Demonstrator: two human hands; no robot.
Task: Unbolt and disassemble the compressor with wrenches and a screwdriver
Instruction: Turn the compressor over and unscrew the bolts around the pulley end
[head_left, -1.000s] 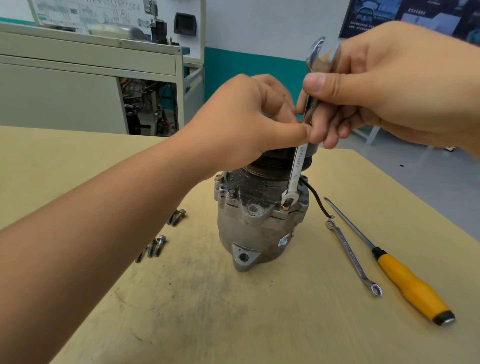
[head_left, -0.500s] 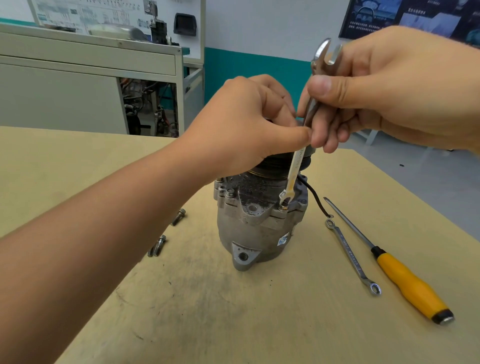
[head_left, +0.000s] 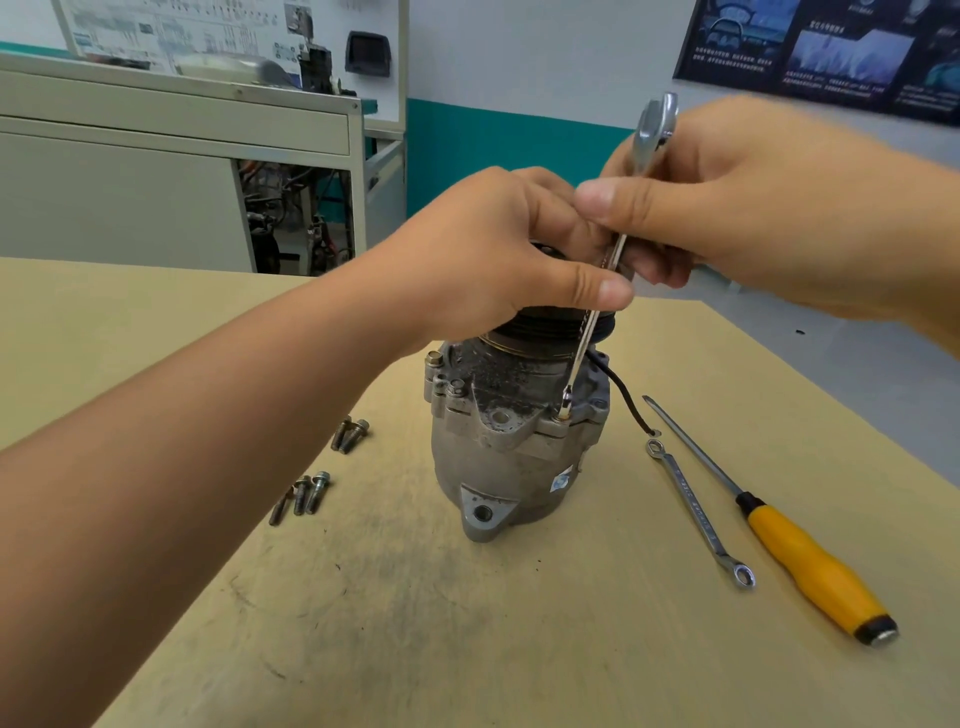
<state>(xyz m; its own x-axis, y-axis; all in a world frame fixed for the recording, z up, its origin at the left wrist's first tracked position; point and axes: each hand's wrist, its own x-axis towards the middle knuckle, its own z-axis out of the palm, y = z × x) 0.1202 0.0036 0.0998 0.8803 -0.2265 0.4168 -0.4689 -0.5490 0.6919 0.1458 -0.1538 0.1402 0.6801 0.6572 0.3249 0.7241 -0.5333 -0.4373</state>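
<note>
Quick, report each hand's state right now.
Left hand: curled over the compressor top, gripping it.
Right hand: grips the wrench.

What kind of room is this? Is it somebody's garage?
Probably a car-repair training workshop, not a home garage: a compressor stands on a workbench beside a spare wrench and screwdriver, with a wiring-diagram board and technical poster behind.

**Workshop behind the bench**

I see a white wall with a teal band along its base and a dark poster at upper right. At left, a grey cabinet stands under a diagram board. Grey floor lies beyond the tan tabletop.
</note>
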